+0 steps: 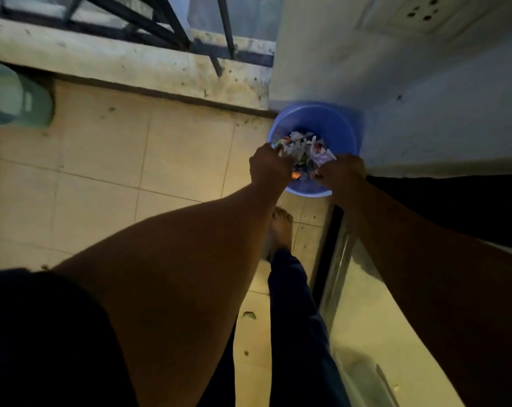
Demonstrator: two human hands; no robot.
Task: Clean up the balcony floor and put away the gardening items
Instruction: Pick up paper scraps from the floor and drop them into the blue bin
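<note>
A blue plastic bin (334, 118) stands on the balcony floor in the corner by the white wall. It holds crumpled paper and coloured scraps (303, 149). Both my arms reach down to it. My left hand (268, 164) is closed at the bin's left rim, on the rim or on a scrap; which one is hidden by blur. My right hand (344, 170) is closed over the near right rim, with a crumpled white piece (322, 155) at its fingertips. Whether it grips the paper or the rim is unclear.
Beige floor tiles (102, 171) carry small dark bits of debris (248, 315). A pale green tub (17, 98) sits at the left under the concrete ledge (131, 66) with its black railing. My bare foot (281, 230) stands near the bin, next to a sliding-door track (334, 259).
</note>
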